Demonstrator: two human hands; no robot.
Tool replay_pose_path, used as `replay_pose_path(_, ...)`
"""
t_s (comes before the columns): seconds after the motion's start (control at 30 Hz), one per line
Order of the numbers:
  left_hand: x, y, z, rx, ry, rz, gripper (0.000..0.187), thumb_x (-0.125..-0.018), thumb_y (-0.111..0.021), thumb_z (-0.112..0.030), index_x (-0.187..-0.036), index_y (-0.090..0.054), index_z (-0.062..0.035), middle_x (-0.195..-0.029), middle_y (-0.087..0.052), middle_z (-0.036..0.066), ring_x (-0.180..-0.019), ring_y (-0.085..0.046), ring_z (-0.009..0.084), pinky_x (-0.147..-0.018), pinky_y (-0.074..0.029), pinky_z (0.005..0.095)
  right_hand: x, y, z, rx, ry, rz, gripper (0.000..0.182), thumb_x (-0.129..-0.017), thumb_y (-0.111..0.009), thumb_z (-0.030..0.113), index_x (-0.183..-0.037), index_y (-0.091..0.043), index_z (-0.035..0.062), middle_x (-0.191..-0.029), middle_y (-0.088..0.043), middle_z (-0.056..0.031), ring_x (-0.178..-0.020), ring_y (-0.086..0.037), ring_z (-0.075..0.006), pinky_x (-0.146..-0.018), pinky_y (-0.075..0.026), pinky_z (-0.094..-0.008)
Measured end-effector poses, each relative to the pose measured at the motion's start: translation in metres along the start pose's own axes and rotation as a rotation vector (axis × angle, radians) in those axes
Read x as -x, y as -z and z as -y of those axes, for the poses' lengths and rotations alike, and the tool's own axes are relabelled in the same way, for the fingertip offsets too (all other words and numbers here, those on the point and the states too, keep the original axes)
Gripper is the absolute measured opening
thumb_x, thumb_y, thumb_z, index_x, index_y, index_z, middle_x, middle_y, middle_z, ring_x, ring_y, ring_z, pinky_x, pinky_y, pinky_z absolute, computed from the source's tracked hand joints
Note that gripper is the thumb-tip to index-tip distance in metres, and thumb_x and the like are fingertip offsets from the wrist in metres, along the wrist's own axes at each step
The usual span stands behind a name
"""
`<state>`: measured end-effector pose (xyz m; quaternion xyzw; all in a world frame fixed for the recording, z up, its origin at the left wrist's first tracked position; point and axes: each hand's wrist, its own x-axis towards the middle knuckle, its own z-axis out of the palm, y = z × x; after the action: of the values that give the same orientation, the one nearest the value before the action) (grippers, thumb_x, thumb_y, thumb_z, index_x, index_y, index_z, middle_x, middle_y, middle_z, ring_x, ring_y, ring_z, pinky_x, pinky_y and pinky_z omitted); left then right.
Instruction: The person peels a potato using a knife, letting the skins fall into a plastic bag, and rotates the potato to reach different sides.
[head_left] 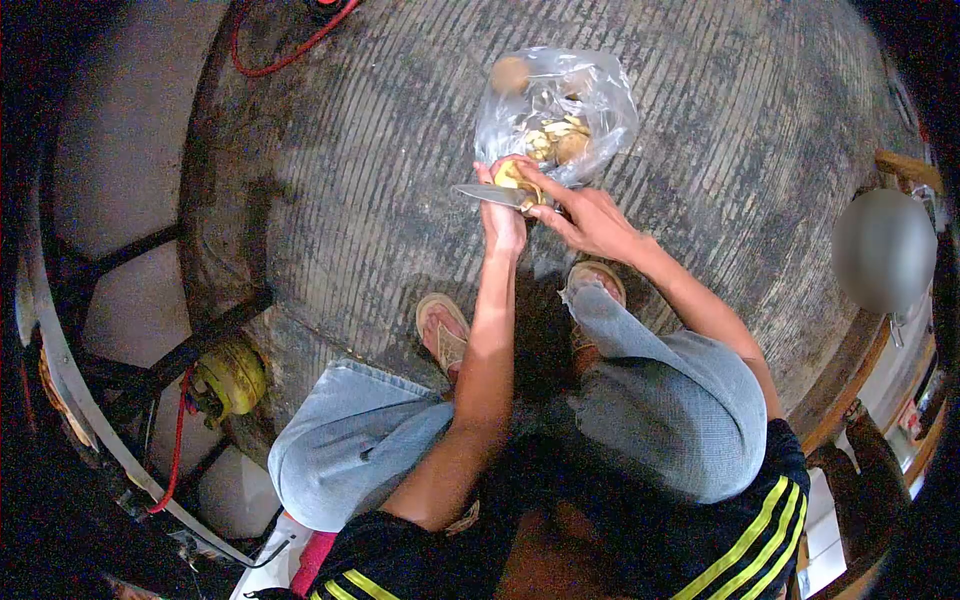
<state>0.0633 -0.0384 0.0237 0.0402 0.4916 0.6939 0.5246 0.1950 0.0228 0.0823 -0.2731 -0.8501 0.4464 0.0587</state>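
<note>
My left hand [502,228] is closed round a partly peeled potato [510,176] whose yellow flesh shows. In my right hand [597,228] is a knife [485,194], its blade lying across the potato and pointing left; the handle is mostly hidden by my fingers. A strip of peel seems to hang by the blade. Just beyond both hands, a clear plastic bag [618,95] lies on the ground. Inside it are brown unpeeled potatoes [510,75] and a heap of pale peelings [565,126].
Dark ribbed flooring [380,150] spreads around my sandalled feet [443,330]. A yellow-green gas cylinder [232,378] with a red hose [178,450] stands at left by a black metal frame [200,335]. Another red hose [262,70] curls at upper left. Wooden pieces [908,170] edge the right.
</note>
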Motion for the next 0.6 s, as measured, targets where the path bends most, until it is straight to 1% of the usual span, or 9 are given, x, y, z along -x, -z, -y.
replay_pose_path(0.1, -0.0009, 0.0008, 0.0018, -0.005, -0.016, -0.016, 0.06, -0.095, -0.016, -0.051, -0.092, -0.054, -0.005, -0.087, -0.058, 0.007, -0.081, -0.055, 0.017, -0.076, -0.044, 0.03, -0.0004, -0.0006, 0.0001, 0.023, -0.019, 0.002, 0.057, -0.088, -0.049, 0.035, -0.139, -0.026, 0.0275, -0.052, -0.052, -0.0186, -0.05, -0.055, -0.038, -0.05, -0.044, -0.0478)
replay_pose_path(0.2, -0.0013, 0.0009, 0.0015, -0.019, -0.031, -0.02, 0.06, -0.095, -0.016, -0.052, -0.092, -0.054, -0.0054, -0.087, -0.058, 0.007, -0.08, -0.055, 0.017, -0.076, -0.044, 0.03, -0.0002, -0.0022, -0.0003, 0.023, -0.024, 0.004, 0.056, -0.089, -0.049, 0.035, -0.139, -0.026, 0.0273, -0.053, -0.053, -0.0183, -0.049, -0.055, -0.0376, -0.049, -0.044, -0.0476)
replay_pose_path(0.3, 0.0, 0.0003, 0.0, -0.039, -0.039, -0.006, 0.061, -0.094, -0.016, -0.053, -0.092, -0.053, -0.0057, -0.086, -0.057, 0.007, -0.08, -0.055, 0.017, -0.075, -0.044, 0.03, -0.0006, -0.0038, 0.0004, 0.008, 0.018, -0.044, 0.054, -0.089, -0.048, 0.036, -0.139, -0.028, 0.0271, -0.055, -0.054, -0.0185, -0.049, -0.055, -0.037, -0.049, -0.044, -0.0467)
replay_pose_path(0.4, 0.0008, -0.0029, 0.0, -0.045, -0.058, -0.028, 0.062, -0.094, -0.016, -0.054, -0.09, -0.054, -0.0059, -0.085, -0.057, 0.006, -0.079, -0.055, 0.0168, -0.074, -0.044, 0.0299, -0.0008, -0.0045, -0.0004, 0.071, 0.011, -0.038, 0.054, -0.09, -0.048, 0.038, -0.138, -0.028, 0.0266, -0.057, -0.055, -0.0189, -0.05, -0.055, -0.0366, -0.049, -0.044, -0.0459)
replay_pose_path(0.5, 0.0013, -0.0057, 0.0005, -0.062, -0.104, -0.057, 0.061, -0.094, -0.016, -0.053, -0.089, -0.055, -0.0063, -0.085, -0.058, 0.006, -0.079, -0.054, 0.016, -0.075, -0.044, 0.0293, -0.0023, -0.0029, 0.0026, 0.07, -0.033, -0.021, 0.052, -0.089, -0.048, 0.039, -0.136, -0.032, 0.025, -0.058, -0.055, -0.0195, -0.052, -0.056, -0.0373, -0.05, -0.044, -0.0463)
replay_pose_path(0.6, 0.0013, -0.0076, 0.0047, -0.101, -0.153, -0.103, 0.059, -0.095, -0.018, -0.051, -0.088, -0.056, -0.0064, -0.086, -0.058, 0.006, -0.08, -0.053, 0.0145, -0.076, -0.043, 0.028, -0.0042, -0.0092, -0.0009, 0.093, -0.033, -0.107, 0.049, -0.089, -0.049, 0.038, -0.134, -0.034, 0.0232, -0.057, -0.055, -0.0193, -0.053, -0.056, -0.0386, -0.051, -0.043, -0.0475)
